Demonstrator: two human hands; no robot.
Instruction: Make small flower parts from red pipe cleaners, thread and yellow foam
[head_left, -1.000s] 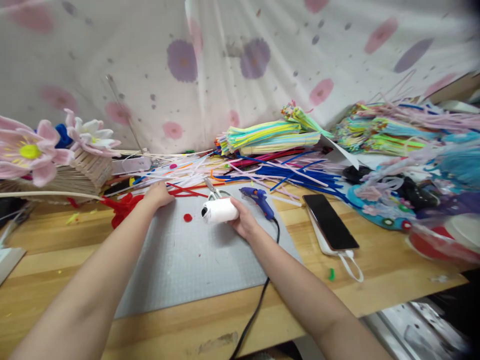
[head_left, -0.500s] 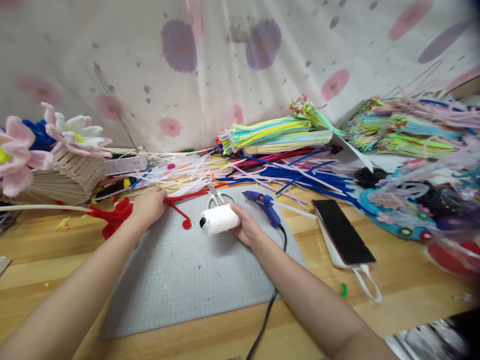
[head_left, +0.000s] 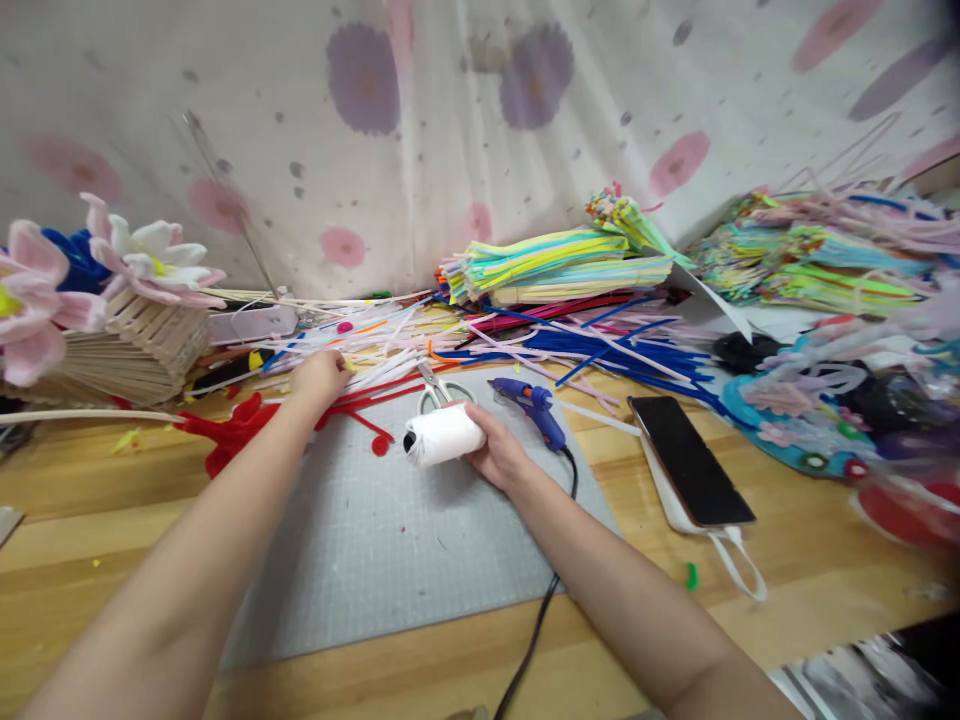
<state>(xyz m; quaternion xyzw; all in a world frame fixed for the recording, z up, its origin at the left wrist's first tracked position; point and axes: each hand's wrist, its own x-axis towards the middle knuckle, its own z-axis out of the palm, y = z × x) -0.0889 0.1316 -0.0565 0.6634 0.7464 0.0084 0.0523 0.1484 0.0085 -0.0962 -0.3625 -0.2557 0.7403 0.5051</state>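
Observation:
My right hand (head_left: 495, 445) grips a white wrapped roll (head_left: 448, 436) with a dark core at its near end, held above the grey cutting mat (head_left: 360, 580). My left hand (head_left: 319, 382) is at the mat's far left edge, its fingers drawn together by the white pipe cleaners (head_left: 394, 370); whatever they pinch is hidden. Close to that hand lie red pipe cleaners (head_left: 367, 403), one coiled at its end (head_left: 381, 444). A red fuzzy flower (head_left: 225, 435) rests left of my left forearm. Scissors (head_left: 444, 388) lie partly behind the roll.
A blue glue gun (head_left: 532, 403) lies on the mat, its black cord running toward me. Right of it is a phone (head_left: 690, 460) with a white cable. Pipe cleaner bundles (head_left: 555, 262) line the back. Pink fuzzy flowers (head_left: 154, 255) stand at left beside a wooden-stick basket (head_left: 150, 345).
My left hand has moved forward and slightly right, off the red pipe cleaners toward the white ones. My right hand still holds the white roll in nearly the same place.

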